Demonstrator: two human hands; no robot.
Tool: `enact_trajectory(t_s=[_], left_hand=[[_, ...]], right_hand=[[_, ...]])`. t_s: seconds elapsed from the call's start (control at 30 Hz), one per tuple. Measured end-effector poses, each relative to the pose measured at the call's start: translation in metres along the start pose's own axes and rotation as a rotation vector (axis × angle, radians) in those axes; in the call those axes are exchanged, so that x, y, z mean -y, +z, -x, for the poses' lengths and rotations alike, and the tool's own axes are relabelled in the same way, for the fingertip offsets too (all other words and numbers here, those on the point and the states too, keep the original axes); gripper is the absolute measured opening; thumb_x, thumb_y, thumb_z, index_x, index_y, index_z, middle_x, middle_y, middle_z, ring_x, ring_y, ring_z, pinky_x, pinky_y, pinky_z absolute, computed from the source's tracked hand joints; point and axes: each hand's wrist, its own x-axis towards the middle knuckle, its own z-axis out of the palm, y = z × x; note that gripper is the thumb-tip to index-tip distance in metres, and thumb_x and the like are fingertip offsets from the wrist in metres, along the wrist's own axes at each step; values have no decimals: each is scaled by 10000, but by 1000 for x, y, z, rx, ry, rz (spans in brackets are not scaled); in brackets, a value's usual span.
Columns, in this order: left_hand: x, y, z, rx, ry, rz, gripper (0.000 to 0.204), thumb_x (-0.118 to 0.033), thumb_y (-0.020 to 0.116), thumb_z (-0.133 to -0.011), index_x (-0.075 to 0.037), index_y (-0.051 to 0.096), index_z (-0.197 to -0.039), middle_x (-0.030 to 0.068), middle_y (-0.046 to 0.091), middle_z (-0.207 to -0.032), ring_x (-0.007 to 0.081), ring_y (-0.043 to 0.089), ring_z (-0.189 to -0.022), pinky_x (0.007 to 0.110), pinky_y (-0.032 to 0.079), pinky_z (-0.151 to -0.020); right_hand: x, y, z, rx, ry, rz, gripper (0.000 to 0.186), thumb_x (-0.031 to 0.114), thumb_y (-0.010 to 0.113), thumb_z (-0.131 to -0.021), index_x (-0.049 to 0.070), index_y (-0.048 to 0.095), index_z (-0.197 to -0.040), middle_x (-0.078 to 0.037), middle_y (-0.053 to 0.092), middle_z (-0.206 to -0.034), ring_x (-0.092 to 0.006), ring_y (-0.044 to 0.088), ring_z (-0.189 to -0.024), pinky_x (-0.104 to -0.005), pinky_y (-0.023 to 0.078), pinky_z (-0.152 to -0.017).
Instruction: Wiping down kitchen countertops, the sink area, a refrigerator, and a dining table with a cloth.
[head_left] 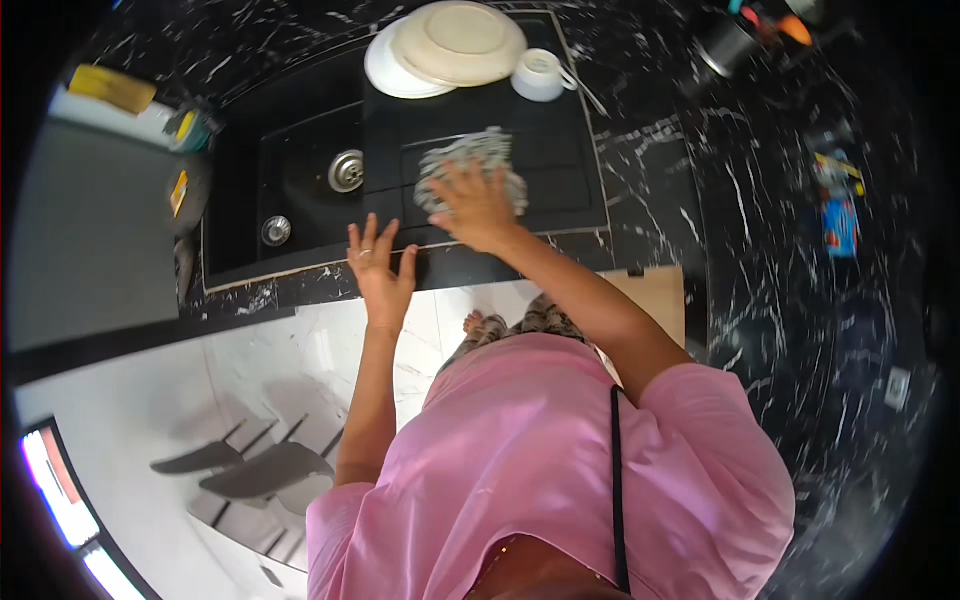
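Observation:
Spread flat, my right hand [475, 208] presses on a grey striped cloth [497, 150] that lies on the black drainboard [560, 190] of the sink. My left hand [380, 275] is at the front edge of the sink, fingers apart and holding nothing. Beyond the cloth, two pale plates [465, 40] lie overlapping, bottoms up, on the drainboard. An upturned white cup [540, 77] sits to the right of them. The black sink basin [300, 185], with a round metal drain [347, 171], is to the left of the cloth.
A metal utensil holder [728, 45] stands at the far right on the black marbled counter [650, 170]. A blue packet [841, 228] lies on the right counter. At the far left are a yellow sponge-like block [112, 88] and a bottle [195, 130]. Grey chairs [265, 470] stand behind on the left.

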Motion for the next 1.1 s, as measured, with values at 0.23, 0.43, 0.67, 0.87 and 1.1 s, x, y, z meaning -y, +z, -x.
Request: enact_trajectory(t_s=[0.23, 0.43, 0.67, 0.87, 1.1], left_hand=[[50, -8, 16, 111, 46, -86, 477, -320, 666, -913, -119, 581, -1337, 165, 409, -1515, 414, 237, -1453, 551, 184, -1155], [60, 13, 26, 130, 165, -140, 526, -398, 606, -939, -132, 532, -1387, 162, 377, -1536, 420, 213, -1460, 603, 140, -1148], [60, 22, 28, 87, 167, -243, 553, -431, 551, -956, -119, 492, -1409, 162, 406, -1506, 396, 269, -1433, 600, 174, -1131], [61, 29, 19, 51, 96, -316, 551, -453, 517, -959, -114, 493, -1392, 154, 467, -1436, 368, 374, -1358, 594, 224, -1099], [55, 34, 16, 16, 159, -514, 538, -492, 470, -958, -125, 523, -1347, 107, 530, -1343, 332, 474, -1239, 574, 268, -1071]], right_hand=[[-9, -40, 107, 141, -4, 11, 610, 420, 658, -867, 292, 472, -1433, -35, 351, -1558, -344, 345, -1397, -613, 311, -1046], [-179, -66, 187, -207, 566, 381, 604, 454, 591, -904, 277, 437, -1460, -46, 380, -1527, -352, 383, -1350, -645, 356, -996], [-127, -43, 165, -312, 759, 320, 593, 479, 555, -919, 249, 447, -1455, -63, 382, -1527, -369, 360, -1360, -696, 308, -998], [-46, -18, 181, -331, 391, 179, 584, 498, 587, -871, 269, 511, -1403, -52, 383, -1531, -364, 347, -1383, -671, 277, -1041], [-167, -46, 218, -374, 669, 288, 586, 578, 478, -934, 277, 467, -1437, -35, 330, -1564, -370, 298, -1412, -672, 246, -1074]])
